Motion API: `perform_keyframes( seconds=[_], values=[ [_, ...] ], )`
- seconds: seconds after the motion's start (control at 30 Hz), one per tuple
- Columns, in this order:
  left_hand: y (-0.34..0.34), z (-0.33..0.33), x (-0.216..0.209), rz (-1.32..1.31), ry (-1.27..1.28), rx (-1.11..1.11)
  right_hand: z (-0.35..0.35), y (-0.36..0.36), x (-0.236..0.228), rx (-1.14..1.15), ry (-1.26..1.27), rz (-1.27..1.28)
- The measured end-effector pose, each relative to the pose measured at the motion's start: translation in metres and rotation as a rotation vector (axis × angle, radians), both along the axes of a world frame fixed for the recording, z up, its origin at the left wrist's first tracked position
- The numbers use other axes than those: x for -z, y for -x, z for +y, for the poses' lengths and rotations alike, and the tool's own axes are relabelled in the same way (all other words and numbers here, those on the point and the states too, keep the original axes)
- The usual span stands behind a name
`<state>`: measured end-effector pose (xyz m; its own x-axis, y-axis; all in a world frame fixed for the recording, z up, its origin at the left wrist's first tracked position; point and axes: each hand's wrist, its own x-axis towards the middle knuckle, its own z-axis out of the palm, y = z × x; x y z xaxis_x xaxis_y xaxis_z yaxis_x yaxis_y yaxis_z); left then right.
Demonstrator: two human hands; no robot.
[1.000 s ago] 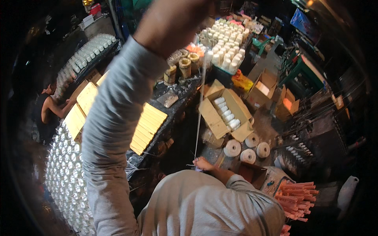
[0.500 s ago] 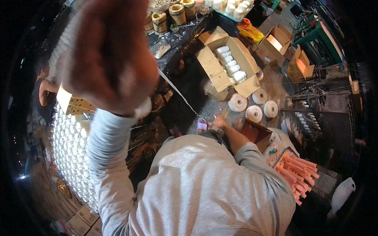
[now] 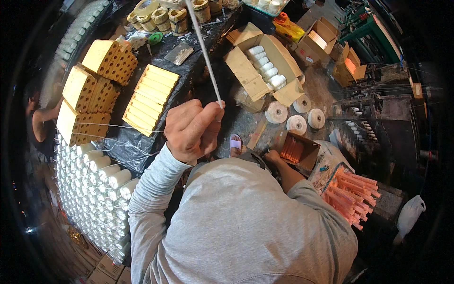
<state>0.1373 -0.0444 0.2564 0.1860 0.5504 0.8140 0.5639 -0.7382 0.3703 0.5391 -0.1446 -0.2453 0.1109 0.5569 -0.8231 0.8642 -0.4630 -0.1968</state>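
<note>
My left hand (image 3: 194,130) is raised in front of my chest, closed, with thumb and forefinger pinching the end of a white cord (image 3: 204,49). The cord runs taut and slanting up out of the picture's top edge. My right hand (image 3: 271,157) is low beside my waist, next to an open cardboard box (image 3: 309,157) holding orange-red sticks (image 3: 292,149). Its fingers are mostly hidden by my body, so what they hold cannot be made out. Thin white threads (image 3: 118,127) stretch from the left toward my left wrist.
Yellow blocks with holes (image 3: 92,97) and a ridged yellow slab (image 3: 151,99) lie on black sheeting. Rows of white cylinders (image 3: 94,199) fill the left. White spools (image 3: 276,112) stand by a box of white rolls (image 3: 288,54). Pink-orange sticks (image 3: 350,194) lie right. Another person (image 3: 42,118) is far left.
My left hand has come down from close to the camera, still pinching, and the cord now slants upward from it. My right hand has shifted toward the box of orange-red sticks.
</note>
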Motion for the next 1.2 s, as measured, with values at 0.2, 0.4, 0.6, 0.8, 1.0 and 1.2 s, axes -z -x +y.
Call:
perform_keyframes(
  seconds=[0.2,0.4,0.6,0.8,1.0,1.2],
  values=[
    [0.009,0.002,0.014,-0.065,-0.006,-0.045,0.031,0.053,-0.029,-0.131,-0.081,0.055],
    [0.020,-0.006,0.019,-0.079,0.113,-0.109,0.072,0.082,-0.067,0.134,-0.063,0.197],
    [0.029,-0.018,0.015,-0.093,0.173,-0.092,0.111,0.136,-0.181,0.353,-0.321,0.841],
    [0.029,-0.030,0.010,-0.249,0.233,-0.016,0.154,0.193,-0.377,0.140,-0.261,1.030],
    [0.030,-0.045,0.010,-0.344,0.265,-0.021,0.158,0.234,-0.511,-0.479,-0.592,1.012],
    [0.045,-0.053,0.009,-0.282,0.231,-0.024,0.151,0.264,-0.566,-0.823,-0.870,0.751]
  ],
)
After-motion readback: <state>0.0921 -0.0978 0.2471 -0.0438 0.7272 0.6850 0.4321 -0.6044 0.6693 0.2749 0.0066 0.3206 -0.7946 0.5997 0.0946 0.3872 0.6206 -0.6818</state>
